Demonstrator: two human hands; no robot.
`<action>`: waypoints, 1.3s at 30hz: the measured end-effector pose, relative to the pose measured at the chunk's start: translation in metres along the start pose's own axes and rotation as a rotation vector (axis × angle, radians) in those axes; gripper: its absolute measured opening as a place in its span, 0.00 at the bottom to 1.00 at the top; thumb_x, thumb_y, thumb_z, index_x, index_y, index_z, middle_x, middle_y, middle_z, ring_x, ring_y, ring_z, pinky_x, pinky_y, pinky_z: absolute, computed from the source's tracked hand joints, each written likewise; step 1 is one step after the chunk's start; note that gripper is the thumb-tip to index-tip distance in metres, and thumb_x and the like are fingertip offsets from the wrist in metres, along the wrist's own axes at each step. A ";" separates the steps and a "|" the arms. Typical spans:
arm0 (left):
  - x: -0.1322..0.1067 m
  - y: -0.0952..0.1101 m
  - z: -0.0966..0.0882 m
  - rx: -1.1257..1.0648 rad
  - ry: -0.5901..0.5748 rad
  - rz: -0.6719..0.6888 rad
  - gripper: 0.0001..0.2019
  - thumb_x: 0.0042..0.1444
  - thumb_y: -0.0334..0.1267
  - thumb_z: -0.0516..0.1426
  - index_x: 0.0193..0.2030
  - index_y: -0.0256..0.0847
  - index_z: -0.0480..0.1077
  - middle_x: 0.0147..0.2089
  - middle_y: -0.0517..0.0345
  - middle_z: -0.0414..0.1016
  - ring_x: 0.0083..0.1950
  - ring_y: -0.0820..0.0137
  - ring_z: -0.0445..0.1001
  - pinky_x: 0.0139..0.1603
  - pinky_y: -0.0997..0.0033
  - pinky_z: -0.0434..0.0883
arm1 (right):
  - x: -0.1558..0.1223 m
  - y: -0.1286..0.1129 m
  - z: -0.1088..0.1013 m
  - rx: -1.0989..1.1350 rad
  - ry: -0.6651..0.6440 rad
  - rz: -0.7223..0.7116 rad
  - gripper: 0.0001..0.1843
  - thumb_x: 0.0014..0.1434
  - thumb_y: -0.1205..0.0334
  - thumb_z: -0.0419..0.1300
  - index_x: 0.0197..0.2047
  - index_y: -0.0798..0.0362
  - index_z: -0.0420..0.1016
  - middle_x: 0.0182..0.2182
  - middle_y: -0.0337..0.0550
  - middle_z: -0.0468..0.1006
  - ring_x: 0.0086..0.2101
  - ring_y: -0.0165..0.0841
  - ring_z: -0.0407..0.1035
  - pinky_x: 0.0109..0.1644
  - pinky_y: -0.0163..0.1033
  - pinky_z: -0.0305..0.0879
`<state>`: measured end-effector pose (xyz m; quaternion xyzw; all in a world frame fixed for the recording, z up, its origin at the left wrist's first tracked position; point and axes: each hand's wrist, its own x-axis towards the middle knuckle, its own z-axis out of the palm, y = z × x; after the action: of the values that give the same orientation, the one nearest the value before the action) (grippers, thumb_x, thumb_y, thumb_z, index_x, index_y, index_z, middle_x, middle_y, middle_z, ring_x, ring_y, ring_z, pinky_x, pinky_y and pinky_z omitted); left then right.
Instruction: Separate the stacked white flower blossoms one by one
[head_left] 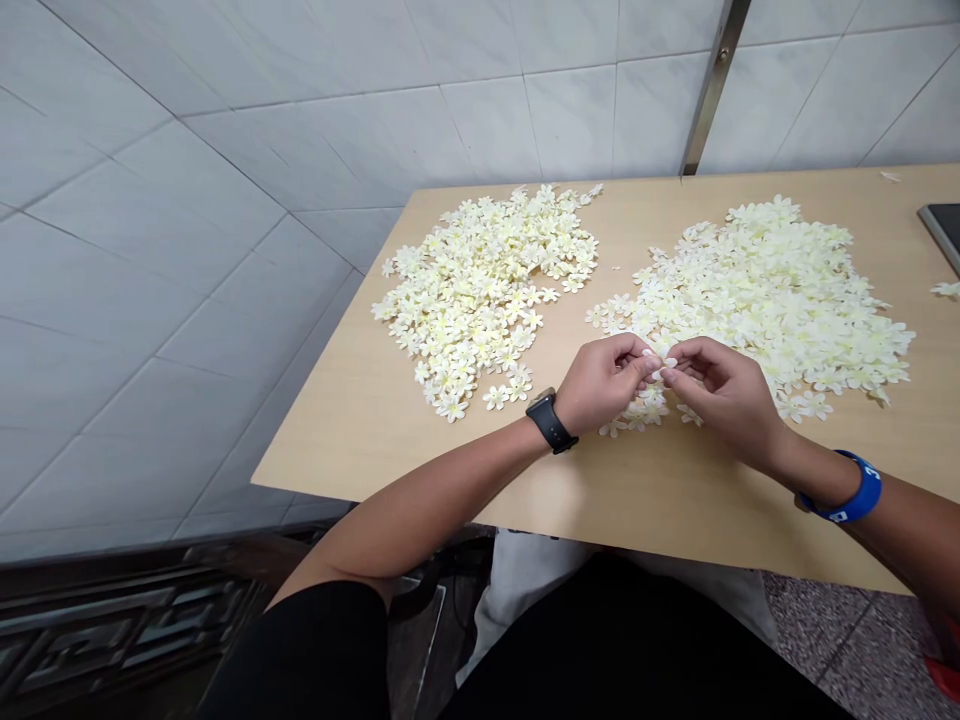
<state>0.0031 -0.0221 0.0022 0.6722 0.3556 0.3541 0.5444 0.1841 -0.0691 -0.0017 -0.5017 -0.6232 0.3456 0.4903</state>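
Observation:
My left hand [606,383] and my right hand [724,392] meet fingertip to fingertip above the near edge of the right pile. Both are pinched on one small pale fabric flower [663,364] held between them. The left wrist wears a black watch [550,421], the right a blue band [855,493]. Two heaps of white-yellow fabric flowers lie on the wooden table [360,420]: a left pile [487,290] and a larger right pile [780,290]. A few loose flowers lie under my hands.
A dark flat object [943,228] sits at the table's far right edge, with a stray flower [946,289] near it. White tiled walls stand behind and to the left of the table. A metal strip [712,85] runs up the wall.

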 end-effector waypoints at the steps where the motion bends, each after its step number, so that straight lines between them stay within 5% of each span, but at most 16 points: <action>1: 0.000 0.000 0.000 0.000 -0.001 -0.001 0.13 0.61 0.45 0.59 0.31 0.37 0.69 0.28 0.59 0.73 0.29 0.75 0.70 0.32 0.75 0.68 | 0.000 0.001 0.000 0.011 -0.004 0.007 0.04 0.61 0.60 0.66 0.37 0.49 0.76 0.30 0.40 0.79 0.30 0.33 0.73 0.34 0.38 0.69; 9: -0.001 0.006 0.002 0.122 0.066 0.032 0.25 0.64 0.52 0.57 0.22 0.38 0.60 0.21 0.62 0.63 0.25 0.77 0.61 0.28 0.73 0.59 | -0.003 -0.005 0.000 -0.089 -0.091 0.008 0.09 0.65 0.59 0.61 0.32 0.51 0.74 0.25 0.38 0.74 0.26 0.31 0.67 0.31 0.39 0.62; 16: 0.008 0.000 -0.002 0.060 0.077 -0.024 0.21 0.62 0.52 0.60 0.25 0.38 0.68 0.22 0.62 0.67 0.27 0.74 0.66 0.31 0.71 0.64 | 0.001 -0.005 -0.006 -0.214 0.062 0.053 0.12 0.67 0.57 0.59 0.30 0.49 0.71 0.23 0.38 0.71 0.24 0.32 0.64 0.29 0.40 0.61; 20: 0.012 -0.002 -0.010 0.296 0.124 0.117 0.16 0.65 0.47 0.57 0.32 0.39 0.77 0.33 0.57 0.77 0.38 0.69 0.73 0.42 0.67 0.68 | 0.009 0.003 -0.017 -0.549 0.070 -0.175 0.13 0.69 0.59 0.56 0.32 0.49 0.74 0.28 0.44 0.77 0.31 0.39 0.71 0.36 0.46 0.65; 23: 0.015 -0.001 -0.019 0.425 0.237 0.207 0.11 0.64 0.43 0.59 0.34 0.42 0.78 0.41 0.55 0.80 0.45 0.67 0.75 0.48 0.66 0.69 | 0.014 0.011 -0.023 -0.683 0.133 -0.343 0.11 0.68 0.63 0.54 0.45 0.50 0.79 0.37 0.50 0.81 0.39 0.45 0.76 0.42 0.49 0.70; 26: 0.018 0.001 -0.031 0.399 0.340 0.133 0.19 0.63 0.48 0.61 0.24 0.40 0.70 0.26 0.60 0.72 0.31 0.71 0.68 0.36 0.68 0.65 | 0.015 0.014 -0.023 -0.719 0.150 -0.451 0.15 0.67 0.67 0.54 0.52 0.52 0.78 0.39 0.53 0.82 0.40 0.46 0.77 0.45 0.51 0.72; 30: 0.023 -0.003 -0.042 0.403 0.387 0.114 0.21 0.70 0.46 0.51 0.24 0.41 0.64 0.21 0.62 0.61 0.26 0.72 0.61 0.34 0.67 0.61 | 0.005 0.005 -0.013 -0.694 -0.026 -0.688 0.17 0.66 0.69 0.56 0.56 0.54 0.76 0.46 0.55 0.83 0.47 0.46 0.77 0.51 0.53 0.74; 33: 0.028 -0.007 -0.051 0.376 0.396 0.133 0.10 0.68 0.32 0.47 0.40 0.44 0.69 0.28 0.61 0.69 0.29 0.71 0.66 0.37 0.67 0.65 | -0.008 -0.006 0.001 -0.673 -0.385 -0.873 0.20 0.69 0.65 0.55 0.62 0.56 0.73 0.59 0.54 0.78 0.60 0.45 0.72 0.61 0.51 0.72; 35: 0.032 -0.008 -0.058 0.411 0.397 0.160 0.12 0.62 0.25 0.48 0.42 0.44 0.69 0.38 0.57 0.76 0.35 0.70 0.71 0.43 0.66 0.69 | -0.015 -0.008 0.008 -0.754 -0.610 -0.927 0.20 0.72 0.61 0.54 0.64 0.51 0.72 0.66 0.46 0.73 0.65 0.45 0.66 0.68 0.55 0.65; 39: 0.039 -0.008 -0.083 0.724 0.455 0.193 0.16 0.56 0.21 0.47 0.37 0.43 0.72 0.49 0.54 0.79 0.54 0.61 0.74 0.61 0.55 0.67 | -0.011 0.002 0.009 -0.944 -0.547 -0.760 0.22 0.72 0.59 0.53 0.67 0.53 0.70 0.67 0.49 0.70 0.67 0.54 0.63 0.70 0.71 0.55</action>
<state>-0.0494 0.0526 0.0110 0.7546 0.5033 0.3948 0.1460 0.1758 -0.0785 -0.0092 -0.3023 -0.9432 -0.0467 0.1298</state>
